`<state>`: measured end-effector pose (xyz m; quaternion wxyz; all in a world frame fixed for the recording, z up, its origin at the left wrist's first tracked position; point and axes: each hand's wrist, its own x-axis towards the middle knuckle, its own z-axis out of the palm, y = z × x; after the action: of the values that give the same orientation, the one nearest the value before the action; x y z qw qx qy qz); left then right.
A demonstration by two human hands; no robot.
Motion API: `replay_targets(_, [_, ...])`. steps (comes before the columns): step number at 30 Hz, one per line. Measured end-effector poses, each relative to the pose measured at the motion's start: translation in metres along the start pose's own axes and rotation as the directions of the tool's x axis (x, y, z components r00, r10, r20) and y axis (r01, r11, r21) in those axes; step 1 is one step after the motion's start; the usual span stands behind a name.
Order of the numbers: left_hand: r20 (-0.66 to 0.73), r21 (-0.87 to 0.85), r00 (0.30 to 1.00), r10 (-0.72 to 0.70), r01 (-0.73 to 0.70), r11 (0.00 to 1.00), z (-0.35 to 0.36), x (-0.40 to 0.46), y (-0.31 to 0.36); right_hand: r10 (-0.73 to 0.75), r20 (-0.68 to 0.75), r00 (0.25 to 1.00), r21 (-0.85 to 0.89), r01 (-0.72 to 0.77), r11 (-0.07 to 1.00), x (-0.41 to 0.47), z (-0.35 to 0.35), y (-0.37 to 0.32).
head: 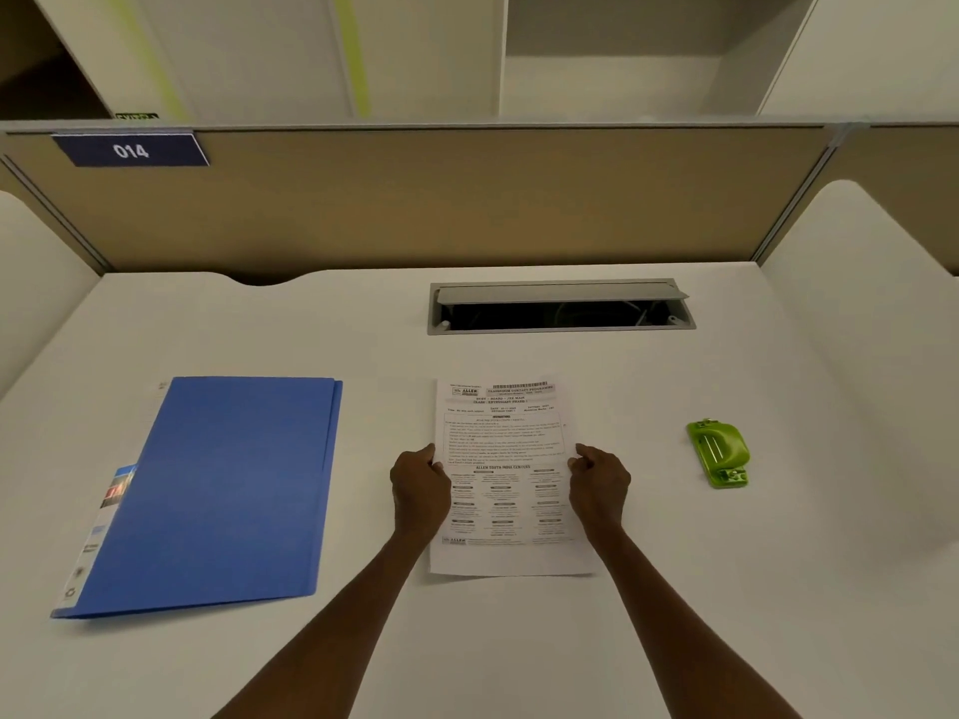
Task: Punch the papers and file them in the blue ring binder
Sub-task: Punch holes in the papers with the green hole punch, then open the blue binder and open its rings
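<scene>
- Two hands, left hand and right hand, each grip clenched on the papers lying mid white tabletop.
- Closed blue ring binder lies left; green punch right.
- Tan partition behind, tagged 014.

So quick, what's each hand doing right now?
Left hand: closed on the left edge of the papers.
Right hand: closed on their right edge.
</scene>
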<state>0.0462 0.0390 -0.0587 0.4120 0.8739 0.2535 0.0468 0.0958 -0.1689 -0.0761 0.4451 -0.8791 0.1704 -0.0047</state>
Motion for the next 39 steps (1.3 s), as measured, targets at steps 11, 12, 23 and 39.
replay_targets(11, [0.025, 0.126, 0.997, -0.077, 0.073, 0.989, -0.009, -0.004, 0.001, 0.034, 0.039, 0.999, -0.052, -0.032, 0.998, 0.007, -0.007, 0.001])
replay_targets(12, [0.015, 0.116, 0.996, -0.089, 0.086, 0.989, -0.011, -0.006, 0.000, 0.034, 0.022, 0.999, -0.038, -0.033, 0.999, 0.006, -0.009, 0.000])
replay_targets(23, [-0.166, -0.041, 0.971, -0.171, 0.166, 0.985, -0.048, -0.027, -0.009, -0.269, -0.018, 0.963, -0.050, 0.268, 0.962, -0.022, -0.031, -0.015])
replay_targets(39, [-0.415, 0.077, 0.900, -0.136, 0.184, 0.980, -0.218, -0.006, -0.132, -0.252, 0.497, 0.830, 0.075, 0.248, 0.966, -0.173, 0.123, -0.098])
